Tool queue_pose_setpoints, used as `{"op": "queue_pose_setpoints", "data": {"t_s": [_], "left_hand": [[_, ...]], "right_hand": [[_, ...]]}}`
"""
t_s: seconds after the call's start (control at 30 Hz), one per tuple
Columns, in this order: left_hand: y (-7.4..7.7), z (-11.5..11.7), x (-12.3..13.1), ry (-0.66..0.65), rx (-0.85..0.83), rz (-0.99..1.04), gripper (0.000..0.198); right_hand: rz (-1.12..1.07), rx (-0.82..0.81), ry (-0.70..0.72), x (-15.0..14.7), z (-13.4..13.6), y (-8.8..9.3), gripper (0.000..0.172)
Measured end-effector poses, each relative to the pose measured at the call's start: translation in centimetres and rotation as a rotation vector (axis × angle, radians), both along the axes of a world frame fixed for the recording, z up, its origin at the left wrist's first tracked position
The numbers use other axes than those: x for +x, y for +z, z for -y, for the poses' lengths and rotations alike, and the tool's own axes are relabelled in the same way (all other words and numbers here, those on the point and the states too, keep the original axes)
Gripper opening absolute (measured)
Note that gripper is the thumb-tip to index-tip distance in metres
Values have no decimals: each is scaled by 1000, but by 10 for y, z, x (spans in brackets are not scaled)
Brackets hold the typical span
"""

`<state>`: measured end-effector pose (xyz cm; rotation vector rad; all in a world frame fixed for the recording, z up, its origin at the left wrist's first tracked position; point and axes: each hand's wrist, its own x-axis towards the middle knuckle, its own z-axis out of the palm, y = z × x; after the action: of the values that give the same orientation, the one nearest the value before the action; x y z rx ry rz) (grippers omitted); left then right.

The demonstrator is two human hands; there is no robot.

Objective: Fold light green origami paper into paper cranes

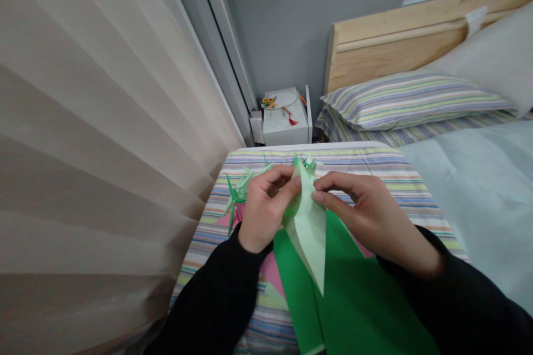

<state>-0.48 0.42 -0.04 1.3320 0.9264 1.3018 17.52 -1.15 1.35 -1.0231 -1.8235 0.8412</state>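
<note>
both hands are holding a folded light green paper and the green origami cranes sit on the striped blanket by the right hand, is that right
Not quite: the green origami cranes sit on the striped blanket by the left hand, not the right hand, as the head view shows. Both hands are holding the folded light green paper.

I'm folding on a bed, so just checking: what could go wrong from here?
The folded paper is pinched between the left hand and right hand above a soft striped bedspread, so without a firm surface the creases may come out uneven. The green origami cranes sit right beside the left hand, so a careless move could crush them.
</note>
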Motion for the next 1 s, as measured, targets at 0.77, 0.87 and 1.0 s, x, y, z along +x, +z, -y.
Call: {"op": "queue_pose_setpoints", "data": {"t_s": [0.77, 0.87, 1.0], "left_hand": [[-4, 2, 3, 160, 67, 51, 12], [-6, 0, 3, 177, 65, 59, 14], [-9, -1, 2, 158, 77, 77, 13]], "right_hand": [[105, -14, 73, -1, 5, 2, 17], [115, -23, 90, 0, 5, 2, 16], [110, -30, 101, 0, 5, 3, 17]]}}
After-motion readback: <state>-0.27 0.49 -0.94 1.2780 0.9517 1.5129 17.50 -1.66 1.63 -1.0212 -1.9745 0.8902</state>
